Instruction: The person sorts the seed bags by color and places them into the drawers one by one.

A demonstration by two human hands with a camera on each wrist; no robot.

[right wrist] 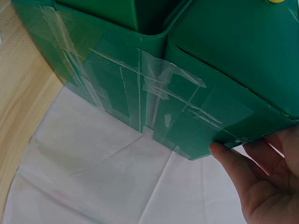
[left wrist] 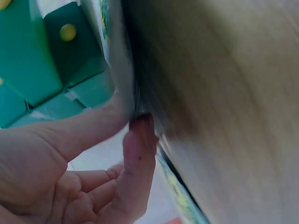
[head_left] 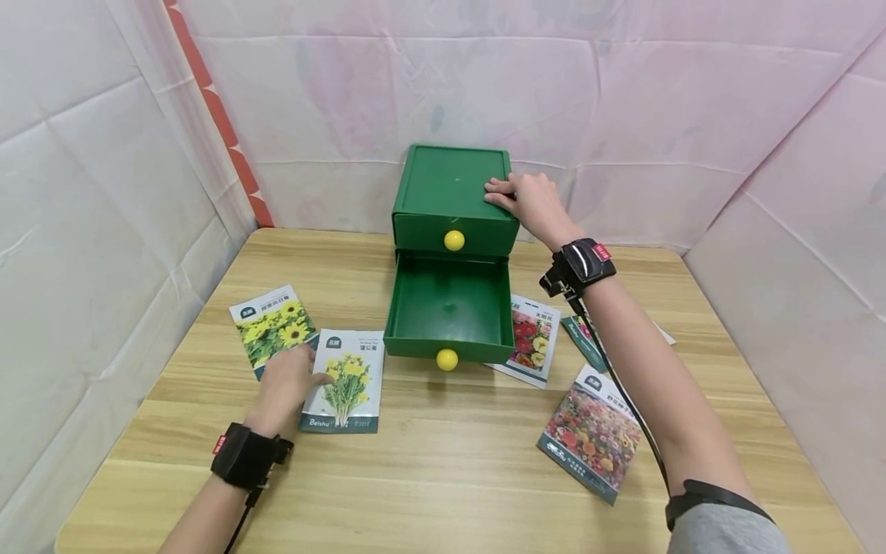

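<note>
The left hand (head_left: pixel 287 381) lies on the tabletop (head_left: pixel 443 477) at about eight o'clock from the green drawer box (head_left: pixel 453 196), its grip pinching the left edge of the dandelion seed packet (head_left: pixel 346 382). The right hand (head_left: pixel 529 201) rests on the box's top at two o'clock, fingers spread flat. The lower drawer (head_left: pixel 450 308) stands pulled open.

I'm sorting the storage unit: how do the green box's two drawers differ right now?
The lower drawer is pulled out toward the person, its inside open and bare; the upper drawer is pushed in, its inside hidden. The right hand rests on the box top above the upper drawer; no hand touches the lower one. Both are green with round yellow knobs.
</note>
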